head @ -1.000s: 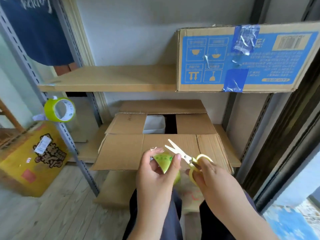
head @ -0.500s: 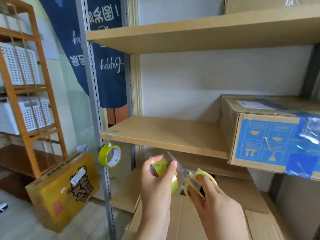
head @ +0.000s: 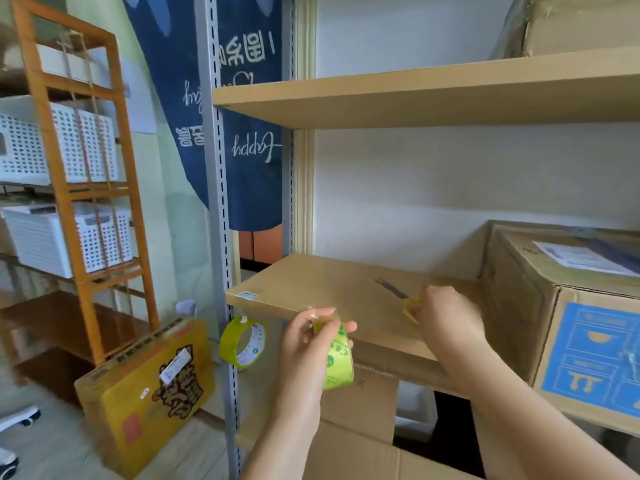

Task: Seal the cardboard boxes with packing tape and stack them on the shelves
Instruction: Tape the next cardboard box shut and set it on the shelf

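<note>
Boxes sit in two places: a taped one [head: 568, 327] with a blue panel stands on the middle shelf [head: 311, 289] at the right, and an unsealed one [head: 360, 448] lies below it with its flaps open. The left hand [head: 308, 344] pinches a green tape roll [head: 337, 358] in front of the shelf edge. The right hand [head: 450, 317] rests over the shelf, fingers curled round the yellow handles of scissors [head: 401, 294] whose blades lie on the board. A second roll [head: 242, 341] hangs on the grey upright [head: 218, 168].
</note>
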`<move>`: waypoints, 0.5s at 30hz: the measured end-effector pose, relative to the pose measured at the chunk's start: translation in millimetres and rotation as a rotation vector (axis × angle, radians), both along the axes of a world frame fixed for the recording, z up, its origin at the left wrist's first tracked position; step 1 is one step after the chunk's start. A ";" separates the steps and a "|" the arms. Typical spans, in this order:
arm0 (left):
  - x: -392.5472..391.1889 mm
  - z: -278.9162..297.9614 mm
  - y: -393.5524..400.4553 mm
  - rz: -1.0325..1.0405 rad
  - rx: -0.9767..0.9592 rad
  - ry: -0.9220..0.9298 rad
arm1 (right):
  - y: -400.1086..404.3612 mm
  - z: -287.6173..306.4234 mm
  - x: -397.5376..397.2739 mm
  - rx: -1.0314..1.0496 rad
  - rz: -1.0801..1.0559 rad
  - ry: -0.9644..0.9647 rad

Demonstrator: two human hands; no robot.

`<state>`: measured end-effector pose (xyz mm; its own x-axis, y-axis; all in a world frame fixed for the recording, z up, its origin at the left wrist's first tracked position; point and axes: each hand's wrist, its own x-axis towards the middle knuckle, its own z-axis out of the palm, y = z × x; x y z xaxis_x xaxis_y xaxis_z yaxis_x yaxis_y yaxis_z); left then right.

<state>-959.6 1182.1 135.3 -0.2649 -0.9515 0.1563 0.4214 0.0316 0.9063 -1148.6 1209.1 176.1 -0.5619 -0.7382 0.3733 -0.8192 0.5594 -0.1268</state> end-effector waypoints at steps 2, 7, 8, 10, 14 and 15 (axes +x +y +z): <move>9.0 1.9 -1.7 -0.064 -0.025 -0.026 | -7.5 -1.8 -8.0 0.078 -0.003 -0.043; 20.4 5.8 -17.6 -0.169 -0.130 -0.137 | -16.8 -0.7 28.4 -0.317 0.524 -0.192; 21.5 6.7 -21.1 -0.179 -0.150 -0.168 | -19.6 3.5 40.0 -0.293 0.660 -0.297; 23.4 9.1 -28.1 -0.178 -0.178 -0.216 | -24.8 6.2 56.5 -0.259 0.766 -0.415; 27.6 9.0 -40.5 -0.170 -0.198 -0.354 | -31.3 -1.8 66.5 -0.404 0.765 -0.491; 28.0 7.4 -42.8 -0.168 -0.180 -0.388 | -33.2 -5.5 68.4 -0.434 0.738 -0.444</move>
<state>-931.5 1139.3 142.7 -0.4846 -0.8573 0.1741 0.0650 0.1632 0.9845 -1080.3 1175.9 170.6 -0.1675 -0.8100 0.5620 -0.7731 -0.2458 -0.5847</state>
